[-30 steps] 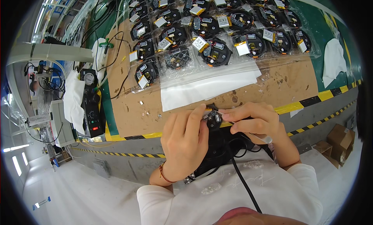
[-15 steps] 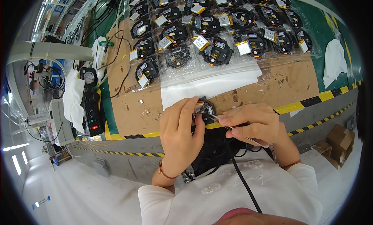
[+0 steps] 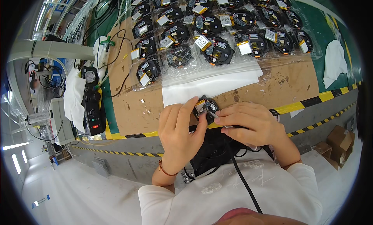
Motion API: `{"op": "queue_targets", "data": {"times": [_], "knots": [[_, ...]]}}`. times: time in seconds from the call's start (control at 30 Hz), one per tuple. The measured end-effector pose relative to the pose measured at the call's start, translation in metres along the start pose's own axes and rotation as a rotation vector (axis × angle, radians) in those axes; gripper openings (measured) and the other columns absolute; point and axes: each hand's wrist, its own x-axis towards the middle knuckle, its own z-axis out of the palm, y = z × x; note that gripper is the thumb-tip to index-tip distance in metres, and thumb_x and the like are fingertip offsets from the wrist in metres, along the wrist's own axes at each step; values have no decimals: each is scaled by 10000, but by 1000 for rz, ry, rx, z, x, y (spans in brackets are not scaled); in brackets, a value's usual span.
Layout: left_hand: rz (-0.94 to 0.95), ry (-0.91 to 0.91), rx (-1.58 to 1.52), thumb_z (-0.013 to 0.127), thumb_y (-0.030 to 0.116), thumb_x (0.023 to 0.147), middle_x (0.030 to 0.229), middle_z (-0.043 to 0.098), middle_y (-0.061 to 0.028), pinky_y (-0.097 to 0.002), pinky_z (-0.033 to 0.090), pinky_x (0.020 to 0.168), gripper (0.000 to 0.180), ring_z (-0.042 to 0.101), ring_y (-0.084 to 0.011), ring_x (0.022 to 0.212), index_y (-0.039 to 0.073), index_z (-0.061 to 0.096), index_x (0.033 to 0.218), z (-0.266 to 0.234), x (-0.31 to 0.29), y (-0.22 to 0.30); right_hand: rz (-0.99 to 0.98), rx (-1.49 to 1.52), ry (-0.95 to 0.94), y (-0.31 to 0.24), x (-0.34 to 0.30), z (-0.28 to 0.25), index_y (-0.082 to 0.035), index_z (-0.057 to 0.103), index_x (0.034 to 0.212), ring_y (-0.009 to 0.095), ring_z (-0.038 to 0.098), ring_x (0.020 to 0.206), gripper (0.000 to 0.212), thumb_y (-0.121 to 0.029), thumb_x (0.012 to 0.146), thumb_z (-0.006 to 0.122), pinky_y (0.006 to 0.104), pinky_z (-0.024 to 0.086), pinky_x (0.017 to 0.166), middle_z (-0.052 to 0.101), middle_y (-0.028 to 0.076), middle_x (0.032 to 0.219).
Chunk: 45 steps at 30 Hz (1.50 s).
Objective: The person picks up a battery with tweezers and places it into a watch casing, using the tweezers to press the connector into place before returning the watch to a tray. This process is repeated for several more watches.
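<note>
At the near edge of the bench, my left hand (image 3: 179, 128) grips a round black electronic housing (image 3: 210, 105) between thumb and fingers. A small circuit board and a yellow-edged part show inside it. My right hand (image 3: 248, 124) pinches thin metal tweezers (image 3: 213, 114), their tips at the near right side of the housing. The fingers hide much of the tweezers and the exact contact point. Just beyond my hands lies a white cloth or paper sheet (image 3: 182, 93).
A clear plastic tray (image 3: 186, 71) holds several similar round housings with silver battery packs. A black control box with a gauge (image 3: 91, 112) stands left beside a white cloth (image 3: 74, 99). Another white cloth (image 3: 335, 62) lies right. Striped tape (image 3: 311, 102) borders the brown board (image 3: 287, 77).
The housing has turned slightly and shows more of its inside. My right hand has shifted a little left, bringing the tweezers closer in over the housing.
</note>
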Motion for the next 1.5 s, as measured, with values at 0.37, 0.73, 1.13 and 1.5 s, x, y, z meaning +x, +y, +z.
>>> {"op": "queue_targets", "data": {"times": [0.37,0.73,1.13,1.5], "knots": [[-119,-17,-65,663,-80,681,845,600,-102,-309,493,657,361,608,-233,737,2,632,1031,2,-5,4,-96,-166,42,-10,2,22,-36,488,738,325,669,869,247,32,671,716,402,574,673,667,119,984],[-98,-51,-101,586,-79,681,875,529,-118,-376,454,673,403,527,-293,782,2,588,1075,5,-1,3,-189,-265,46,-9,3,17,-30,407,649,344,684,917,303,40,711,695,431,587,758,679,171,955],[-71,11,-91,564,-101,654,864,565,-119,-360,469,668,382,567,-285,755,20,620,1012,9,0,4,-202,-224,-27,-10,5,10,-19,386,622,386,678,932,317,61,716,678,486,580,822,667,200,958],[-32,-181,-354,680,-62,673,1121,604,-146,-353,478,845,544,585,-306,986,40,589,1199,-13,3,-1,-188,-159,-28,-2,3,0,-43,401,620,336,675,968,305,36,728,676,444,576,860,671,175,986]]}}
